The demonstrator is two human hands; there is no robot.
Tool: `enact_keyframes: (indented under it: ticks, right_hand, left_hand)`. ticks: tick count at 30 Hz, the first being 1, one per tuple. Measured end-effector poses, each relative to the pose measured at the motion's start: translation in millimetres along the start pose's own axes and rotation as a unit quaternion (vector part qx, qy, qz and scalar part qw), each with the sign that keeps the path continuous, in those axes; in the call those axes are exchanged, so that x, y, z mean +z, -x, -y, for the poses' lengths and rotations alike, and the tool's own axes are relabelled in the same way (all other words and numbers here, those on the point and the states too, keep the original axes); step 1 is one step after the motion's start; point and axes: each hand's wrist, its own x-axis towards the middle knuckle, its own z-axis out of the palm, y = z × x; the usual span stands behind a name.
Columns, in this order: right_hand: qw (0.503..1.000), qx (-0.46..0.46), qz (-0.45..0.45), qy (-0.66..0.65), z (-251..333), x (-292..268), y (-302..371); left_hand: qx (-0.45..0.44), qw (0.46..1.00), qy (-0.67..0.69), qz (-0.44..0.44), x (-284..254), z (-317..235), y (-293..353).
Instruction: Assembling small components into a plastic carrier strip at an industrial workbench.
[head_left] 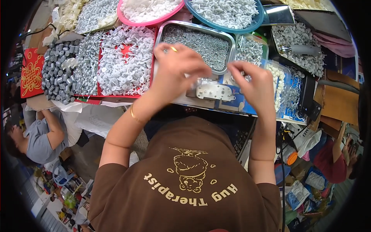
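My left hand (pixel 179 66), with a gold ring, is raised at the near left of a metal tray (pixel 230 38) full of tiny metal pins. Its fingers are bent and their tips blurred, so what they may hold does not show. At the tray's right corner my right hand (pixel 255 77) has thumb and forefinger drawn together in a pinch; anything between them is too small to make out. Below and between both hands, at the table's near edge, lies a white fixture plate (pixel 212 92) with rounded ends and small metal studs.
A red tray (pixel 99 83) of white-headed parts and grey cylindrical caps (pixel 60 65) stand left. Pink (pixel 179 8) and teal (pixel 261 19) basins sit behind. A clear box (pixel 285 71) of cream pieces and a black device (pixel 308 94) stand right. Co-workers sit at both sides.
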Motion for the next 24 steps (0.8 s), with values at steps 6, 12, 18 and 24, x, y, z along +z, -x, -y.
enact_keyframes:
  ticks: [6,12,18,24]
  right_hand:
    - [0.990,0.049,0.083,0.104,20,-4,41]
    - [0.989,0.109,-0.037,0.092,-11,-36,19]
    - [0.855,0.278,-0.260,0.351,-178,-117,-64]
    - [0.827,0.394,-0.165,0.366,-181,-116,-86]
  left_hand:
    - [0.037,0.997,0.007,0.066,24,-33,33]
    - [0.055,0.996,-0.076,0.012,11,-36,35]
    - [0.022,0.985,-0.170,0.003,24,50,-24]
    - [-0.017,0.991,-0.127,0.028,29,59,-11]
